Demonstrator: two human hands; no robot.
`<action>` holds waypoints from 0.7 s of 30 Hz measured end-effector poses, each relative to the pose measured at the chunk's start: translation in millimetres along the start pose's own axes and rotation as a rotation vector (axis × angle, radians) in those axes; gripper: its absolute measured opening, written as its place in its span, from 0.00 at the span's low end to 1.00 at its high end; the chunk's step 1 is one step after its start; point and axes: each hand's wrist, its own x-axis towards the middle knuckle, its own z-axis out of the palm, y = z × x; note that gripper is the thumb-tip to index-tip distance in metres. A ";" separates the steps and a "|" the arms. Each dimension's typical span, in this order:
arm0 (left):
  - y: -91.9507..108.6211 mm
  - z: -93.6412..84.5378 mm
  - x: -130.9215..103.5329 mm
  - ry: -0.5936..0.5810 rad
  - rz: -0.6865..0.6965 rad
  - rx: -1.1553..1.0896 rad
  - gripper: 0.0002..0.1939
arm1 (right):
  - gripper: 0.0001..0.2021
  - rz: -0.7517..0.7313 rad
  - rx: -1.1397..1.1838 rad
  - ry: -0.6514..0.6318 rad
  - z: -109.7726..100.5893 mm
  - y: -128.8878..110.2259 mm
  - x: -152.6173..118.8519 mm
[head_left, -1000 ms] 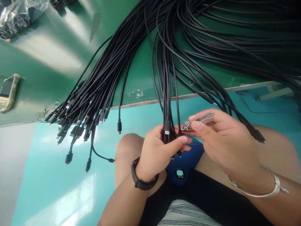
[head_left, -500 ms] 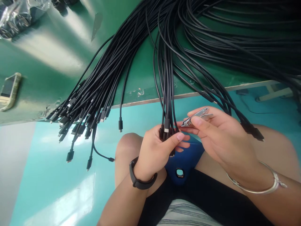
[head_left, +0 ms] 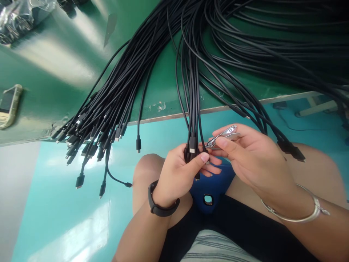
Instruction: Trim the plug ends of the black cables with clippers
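Note:
My left hand (head_left: 188, 167) is closed round the plug ends of a small bunch of black USB cables (head_left: 193, 109) hanging over the table edge. One plug with a pale metal tip (head_left: 192, 148) faces up above my thumb. Between the thumb and fingers of my right hand (head_left: 245, 156) is a silver nail clipper (head_left: 225, 137), its lever raised. The clipper's jaws are right beside a cable just above its plug (head_left: 205, 155) at my left fingertips; whether they touch cannot be made out. Some plugs are hidden in my left palm.
A thick bundle of black cables (head_left: 131, 72) drapes over the green table (head_left: 160, 94) on the left, plugs hanging past the edge. More cables (head_left: 245, 91) hang on the right. A handheld device (head_left: 10, 106) and a clear plastic bag (head_left: 24, 18) lie at the left.
The nail clipper in my right hand has moved slightly left and down, to the cable at my left fingertips. That cable's plug now sits apart from the bunch, by my left thumb.

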 end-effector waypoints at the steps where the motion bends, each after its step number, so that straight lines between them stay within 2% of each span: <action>1: 0.3 0.1 -0.1 -0.002 0.000 -0.001 0.11 | 0.09 -0.006 -0.007 -0.001 0.4 -0.6 0.3; 7: 0.2 0.2 0.1 -0.016 -0.011 -0.028 0.11 | 0.09 -0.039 -0.101 0.058 2.1 -1.5 1.9; 10: -1.0 0.6 1.0 -0.033 -0.013 -0.030 0.11 | 0.08 -0.044 -0.005 0.064 2.3 -1.1 2.9; 15: 0.1 1.3 2.7 -0.009 -0.044 -0.038 0.18 | 0.03 0.042 0.159 -0.217 -0.9 -9.1 6.7; 18: 3.2 -0.1 1.3 0.053 -0.080 0.031 0.18 | 0.02 -0.022 0.058 -0.240 -4.6 -19.8 6.1; 21: 5.1 -3.1 -1.4 0.075 -0.094 0.097 0.16 | 0.03 -0.103 -0.177 -0.132 -10.4 -30.8 -1.3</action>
